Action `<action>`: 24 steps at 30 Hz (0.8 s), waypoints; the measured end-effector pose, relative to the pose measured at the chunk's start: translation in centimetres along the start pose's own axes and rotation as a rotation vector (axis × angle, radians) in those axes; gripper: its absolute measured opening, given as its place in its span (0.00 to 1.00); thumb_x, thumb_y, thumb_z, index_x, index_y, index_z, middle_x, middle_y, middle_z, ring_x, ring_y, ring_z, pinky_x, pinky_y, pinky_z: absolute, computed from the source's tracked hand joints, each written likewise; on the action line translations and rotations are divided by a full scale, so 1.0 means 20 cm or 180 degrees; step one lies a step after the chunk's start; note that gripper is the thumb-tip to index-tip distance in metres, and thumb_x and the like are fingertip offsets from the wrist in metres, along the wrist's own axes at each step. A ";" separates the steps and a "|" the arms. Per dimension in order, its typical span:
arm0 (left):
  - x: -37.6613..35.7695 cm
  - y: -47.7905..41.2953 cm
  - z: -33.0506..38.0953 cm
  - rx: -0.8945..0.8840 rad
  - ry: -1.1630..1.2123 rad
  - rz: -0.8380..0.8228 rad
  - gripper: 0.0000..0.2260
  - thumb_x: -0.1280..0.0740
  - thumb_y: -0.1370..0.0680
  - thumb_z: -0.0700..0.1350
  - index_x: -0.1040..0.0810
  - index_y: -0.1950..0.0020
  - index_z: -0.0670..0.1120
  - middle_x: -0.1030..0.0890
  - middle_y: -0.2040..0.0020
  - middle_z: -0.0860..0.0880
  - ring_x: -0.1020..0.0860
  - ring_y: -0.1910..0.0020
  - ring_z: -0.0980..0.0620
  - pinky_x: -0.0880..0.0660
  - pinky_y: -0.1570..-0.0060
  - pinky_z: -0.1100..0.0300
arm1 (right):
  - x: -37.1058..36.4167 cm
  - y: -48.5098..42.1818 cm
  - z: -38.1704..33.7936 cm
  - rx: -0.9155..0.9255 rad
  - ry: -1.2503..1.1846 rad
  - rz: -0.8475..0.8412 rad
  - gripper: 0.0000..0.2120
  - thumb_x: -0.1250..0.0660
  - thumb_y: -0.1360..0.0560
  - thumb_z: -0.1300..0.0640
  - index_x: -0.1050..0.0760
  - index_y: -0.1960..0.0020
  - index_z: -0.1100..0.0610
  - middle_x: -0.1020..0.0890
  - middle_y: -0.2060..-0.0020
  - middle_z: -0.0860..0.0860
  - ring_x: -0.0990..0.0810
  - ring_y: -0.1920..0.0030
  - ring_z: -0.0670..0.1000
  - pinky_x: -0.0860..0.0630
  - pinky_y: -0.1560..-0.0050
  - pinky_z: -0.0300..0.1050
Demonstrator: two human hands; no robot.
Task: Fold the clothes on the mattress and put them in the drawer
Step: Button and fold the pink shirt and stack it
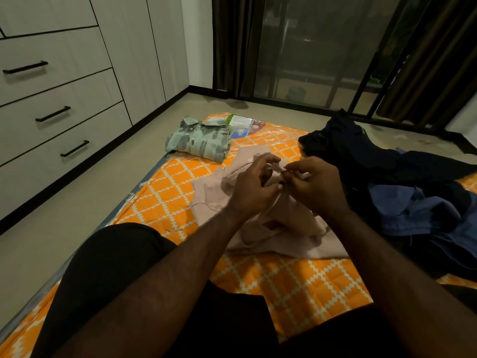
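A pale pink shirt [289, 228] lies rumpled on the orange patterned mattress [165, 192] in front of me. My left hand [251, 187] and my right hand [316, 186] meet over its upper part, each pinching the pink fabric near a small dark button. A folded green patterned shirt [198, 142] rests at the mattress's far left corner. To the right sits a heap of dark and blue clothes [402, 182]. White drawers [51, 117] with black handles, all closed, stand along the left wall.
My legs in dark trousers [111, 275] are folded on the mattress near me. Bare floor [77, 202] runs between mattress and drawers. A glass door with dark curtains [309, 52] is behind the mattress. A printed label [240, 126] lies under the mattress's plastic wrap.
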State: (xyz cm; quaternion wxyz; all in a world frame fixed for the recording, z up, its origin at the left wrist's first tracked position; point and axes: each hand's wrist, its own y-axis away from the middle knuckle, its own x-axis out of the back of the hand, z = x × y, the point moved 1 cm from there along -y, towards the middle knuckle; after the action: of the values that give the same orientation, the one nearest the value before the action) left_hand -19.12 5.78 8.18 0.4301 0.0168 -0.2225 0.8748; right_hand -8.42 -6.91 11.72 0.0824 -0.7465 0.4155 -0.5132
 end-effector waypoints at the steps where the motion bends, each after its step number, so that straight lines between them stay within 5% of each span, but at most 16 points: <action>1: 0.00 0.00 0.00 0.0001 -0.0052 0.0066 0.23 0.25 0.26 0.37 0.24 0.34 0.50 0.20 0.40 0.54 0.19 0.41 0.57 0.18 0.45 0.50 | 0.00 0.00 0.00 -0.0081 -0.0011 0.0085 0.09 0.26 0.24 0.57 0.14 0.46 0.59 0.14 0.52 0.53 0.21 0.55 0.46 0.21 0.53 0.47; 8: -0.02 0.02 -0.01 0.0168 -0.0146 0.0448 0.16 0.26 0.25 0.39 0.20 0.38 0.50 0.16 0.50 0.54 0.17 0.51 0.59 0.17 0.49 0.53 | -0.01 0.00 0.04 -0.0584 -0.0185 0.0011 0.06 0.30 0.22 0.54 0.17 0.52 0.56 0.18 0.62 0.48 0.20 0.62 0.44 0.26 0.63 0.39; 16: -0.02 0.02 0.03 -0.0368 -0.0184 -0.0059 0.11 0.29 0.23 0.39 0.17 0.44 0.51 0.15 0.49 0.53 0.17 0.48 0.54 0.18 0.49 0.50 | -0.04 0.02 0.07 -0.0889 -0.0326 -0.0038 0.04 0.28 0.25 0.56 0.17 0.56 0.56 0.18 0.65 0.48 0.19 0.64 0.46 0.17 0.58 0.54; 24: -0.03 0.02 -0.01 -0.0182 -0.0622 0.0223 0.09 0.29 0.25 0.39 0.14 0.45 0.45 0.14 0.50 0.53 0.19 0.49 0.61 0.25 0.47 0.72 | -0.02 0.03 0.03 -0.0898 -0.0752 -0.0103 0.07 0.26 0.25 0.54 0.15 0.47 0.53 0.16 0.60 0.41 0.17 0.59 0.38 0.16 0.55 0.47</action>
State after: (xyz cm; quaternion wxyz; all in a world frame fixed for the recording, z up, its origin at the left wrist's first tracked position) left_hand -18.99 5.25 7.76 0.3759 0.0819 -0.2888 0.8767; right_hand -8.24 -7.30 10.79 0.0168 -0.8123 0.4587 -0.3598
